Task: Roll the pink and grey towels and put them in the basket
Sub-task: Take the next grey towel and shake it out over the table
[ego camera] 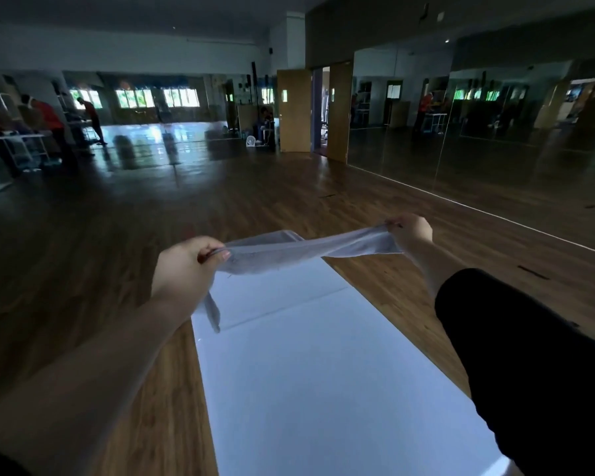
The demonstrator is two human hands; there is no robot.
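Both hands pinch the grey towel (pixel 299 250), left hand (pixel 186 266) at nine o'clock and right hand (pixel 409 231) at three, each grip closed on one end. Its long axis runs between them, twisted, held in the air above the white table (pixel 323 389), so laying it flat needs both hands equally.

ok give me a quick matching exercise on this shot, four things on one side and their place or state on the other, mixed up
Things:
1 grey towel
2 left hand
3 right hand
4 white table

States:
a sits below the towel
b stretched in the air between both hands
c holds one towel end, a corner dangling beneath it
d pinches the other towel end, arm in a black sleeve

Pairs: 1-b, 2-c, 3-d, 4-a
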